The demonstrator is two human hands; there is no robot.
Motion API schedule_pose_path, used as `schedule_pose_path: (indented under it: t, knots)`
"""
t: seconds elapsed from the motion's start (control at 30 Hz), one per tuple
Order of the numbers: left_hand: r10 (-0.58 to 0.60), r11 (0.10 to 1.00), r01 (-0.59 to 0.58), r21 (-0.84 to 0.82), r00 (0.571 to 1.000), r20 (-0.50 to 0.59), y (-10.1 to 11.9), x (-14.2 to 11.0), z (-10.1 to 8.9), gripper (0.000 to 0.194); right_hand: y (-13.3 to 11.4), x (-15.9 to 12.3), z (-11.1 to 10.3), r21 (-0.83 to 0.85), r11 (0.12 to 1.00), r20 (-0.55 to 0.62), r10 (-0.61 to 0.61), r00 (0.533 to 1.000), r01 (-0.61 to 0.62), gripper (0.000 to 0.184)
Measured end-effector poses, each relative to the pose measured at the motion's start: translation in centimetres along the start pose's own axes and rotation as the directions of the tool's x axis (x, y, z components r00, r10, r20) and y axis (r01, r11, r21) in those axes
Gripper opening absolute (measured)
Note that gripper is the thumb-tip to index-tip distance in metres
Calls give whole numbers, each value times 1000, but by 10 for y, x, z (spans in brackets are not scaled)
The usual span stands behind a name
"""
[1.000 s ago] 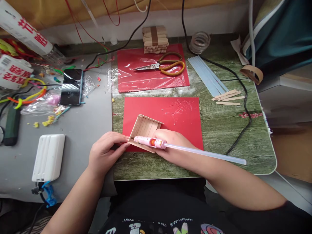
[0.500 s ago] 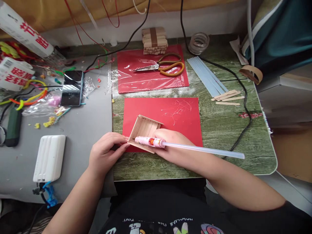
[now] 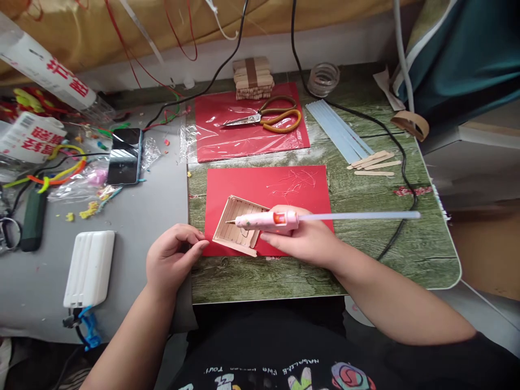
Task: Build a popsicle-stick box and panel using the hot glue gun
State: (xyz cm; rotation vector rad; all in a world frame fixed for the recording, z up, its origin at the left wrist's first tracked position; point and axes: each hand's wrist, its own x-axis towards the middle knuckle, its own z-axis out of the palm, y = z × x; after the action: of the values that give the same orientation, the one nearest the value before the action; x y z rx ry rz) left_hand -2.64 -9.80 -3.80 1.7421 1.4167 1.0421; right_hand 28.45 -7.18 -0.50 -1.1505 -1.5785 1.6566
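Observation:
My right hand (image 3: 311,238) is wrapped round a pink hot glue gun (image 3: 264,221), its nozzle pointing left over a small open box of wooden craft sticks (image 3: 229,219). A long translucent glue stick (image 3: 361,215) juts from the gun's rear. The box lies tilted on a red sheet (image 3: 233,181), and the gun hides part of its inside. Just left of the box's near corner, my left hand (image 3: 173,257) has curled fingers, thumb and forefinger slightly apart, with nothing seen between them. Thin strands of glue (image 3: 294,181) lie on the red sheet.
Behind lie scissors (image 3: 268,116) on a wrapped red pack (image 3: 207,135), bundled craft sticks (image 3: 252,81) and a glass jar (image 3: 324,79). Spare glue sticks (image 3: 337,130) and loose craft sticks (image 3: 376,161) are at right. A phone (image 3: 124,157), power bank (image 3: 89,268) and black cable (image 3: 400,146) lie around.
The glue gun has lifted and shifted right with my right hand, baring its nozzle and more of the box. My left fingers have come off the box corner. The camera view has shifted slightly.

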Motion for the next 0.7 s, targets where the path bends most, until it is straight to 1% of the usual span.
schedule_pose_path:
  t: [0.07,0.13,0.2,0.3,0.37,0.47,0.57,0.63,0.7]
  knots:
    - [-34,999,34,-14,999,-37,-1,0,0,20,3,3,-5,157,988,25,11,1000,-15,30]
    - [-58,998,56,-38,996,-65,-1,0,-1,22,7,5,-10,282,957,12,66,998,-67,32]
    - [-78,995,72,-68,992,-99,-3,1,-1,24,12,6,-14,403,910,-49,124,991,-94,29]
    - [-113,988,95,-119,981,-155,-6,3,-1,27,17,7,-21,537,842,-132,155,979,-61,26]
    - [-145,977,110,-181,970,-197,-9,4,0,26,18,8,-24,574,818,-150,155,976,-42,27]
    - [-188,952,113,-285,949,-253,-14,6,1,20,17,10,-29,618,785,-127,141,982,-33,27]
    - [-205,942,103,-320,931,-303,-17,6,0,22,13,8,-34,652,758,-130,138,982,-20,26]
    - [-216,945,120,-303,927,-307,-17,5,-1,25,10,2,-39,658,753,-170,163,972,-12,27]
    - [-214,949,127,-289,931,-296,-16,5,-3,27,10,-9,-44,652,758,-240,207,949,0,28]
